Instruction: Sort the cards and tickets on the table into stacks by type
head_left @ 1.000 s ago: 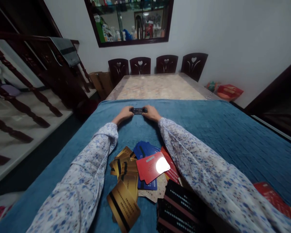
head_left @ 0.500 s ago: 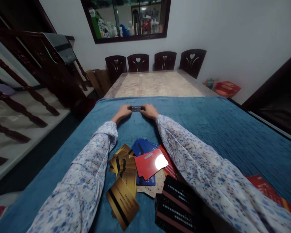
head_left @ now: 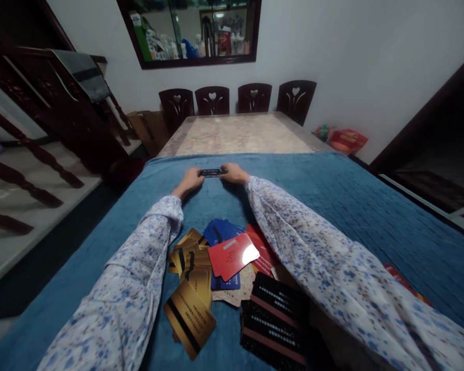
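Honestly, left hand [head_left: 188, 181] and right hand [head_left: 234, 175] each pinch one end of the black card stack [head_left: 212, 172], far out on the blue blanket [head_left: 351, 206] | risk: an uneven squeeze probably splays it; soft cloth won't help square it | sleeves [head_left: 147, 242] could drag the loose card pile [head_left: 201, 268]

Chairs [head_left: 212, 100] four — hands two: left hand [head_left: 189, 180], right hand [head_left: 235, 174] — card stack [head_left: 212, 172] one, blue blanket [head_left: 332, 196] one.

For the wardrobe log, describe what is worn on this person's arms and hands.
The left sleeve and right sleeve are long, loose, white fabric printed with small blue and brownish flowers, gathered at the cuffs. The left hand and right hand are bare, no gloves.
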{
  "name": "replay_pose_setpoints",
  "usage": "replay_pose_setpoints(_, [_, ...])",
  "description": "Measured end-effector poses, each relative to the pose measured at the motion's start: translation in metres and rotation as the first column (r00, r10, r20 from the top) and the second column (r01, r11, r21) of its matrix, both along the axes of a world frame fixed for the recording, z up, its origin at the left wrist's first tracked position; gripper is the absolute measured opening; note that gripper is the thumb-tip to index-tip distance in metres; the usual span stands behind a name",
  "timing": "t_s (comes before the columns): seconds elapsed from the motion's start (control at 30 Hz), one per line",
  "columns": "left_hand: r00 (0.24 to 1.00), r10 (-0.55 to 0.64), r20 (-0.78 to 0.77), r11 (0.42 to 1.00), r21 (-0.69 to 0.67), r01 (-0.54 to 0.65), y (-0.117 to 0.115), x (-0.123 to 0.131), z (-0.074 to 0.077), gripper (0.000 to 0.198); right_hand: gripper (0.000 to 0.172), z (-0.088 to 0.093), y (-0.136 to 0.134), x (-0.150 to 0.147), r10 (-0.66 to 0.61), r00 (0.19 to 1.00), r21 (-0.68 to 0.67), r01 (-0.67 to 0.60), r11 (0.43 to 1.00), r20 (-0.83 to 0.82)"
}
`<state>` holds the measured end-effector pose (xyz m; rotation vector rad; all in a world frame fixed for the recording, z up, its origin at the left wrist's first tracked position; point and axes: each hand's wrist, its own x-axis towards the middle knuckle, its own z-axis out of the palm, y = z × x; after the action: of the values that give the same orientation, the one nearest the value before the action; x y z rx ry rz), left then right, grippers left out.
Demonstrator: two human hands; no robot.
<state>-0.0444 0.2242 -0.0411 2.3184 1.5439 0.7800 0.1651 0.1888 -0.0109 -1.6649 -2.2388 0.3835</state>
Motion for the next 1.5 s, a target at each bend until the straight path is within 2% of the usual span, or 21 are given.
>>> replay_pose_setpoints(0.13, [0.992, 0.096, -0.086, 0.994, 0.062, -0.091, -0.010, 0.007, 0.004, 0.032, 0.044, 0.005, -0.002, 0.017, 0.014, 0.999, 0.011, -0.013, 1.000, -0.035])
replay_pose_setpoints(0.27, [0.985, 0.161, -0.067, 0.983, 0.097, -0.154, -0.019, 0.014, 0.004, 0.035, 0.043, 0.009, -0.006, 0.037, 0.048, 0.995, 0.046, -0.045, 0.998, -0.087])
replay_pose_setpoints(0.5, [0.972, 0.189, -0.140, 0.981, 0.059, -0.182, -0.036, 0.024, 0.010, 0.040, 0.037, 0.020, -0.020, 0.070, 0.097, 0.991, 0.122, -0.086, 0.989, -0.092])
replay_pose_setpoints(0.77, [0.984, 0.096, -0.149, 0.995, 0.034, -0.092, -0.055, 0.026, 0.026, 0.037, 0.031, 0.034, -0.056, 0.105, 0.154, 0.985, 0.197, -0.136, 0.971, -0.079])
replay_pose_setpoints(0.97, [0.984, 0.050, -0.173, 0.999, 0.019, -0.047, -0.080, 0.039, 0.038, 0.033, 0.028, 0.033, -0.088, 0.122, 0.194, 0.977, 0.215, -0.173, 0.961, -0.083])
replay_pose_setpoints(1.33, [0.979, -0.184, -0.087, 0.976, 0.103, 0.193, -0.137, 0.097, 0.051, 0.029, 0.023, 0.025, -0.147, 0.160, 0.312, 0.947, 0.302, -0.275, 0.913, -0.080])
replay_pose_setpoints(1.5, [0.944, -0.324, -0.063, 0.940, 0.088, 0.328, -0.165, 0.123, 0.050, 0.026, 0.020, 0.021, -0.176, 0.182, 0.272, 0.962, 0.274, -0.253, 0.928, -0.032])
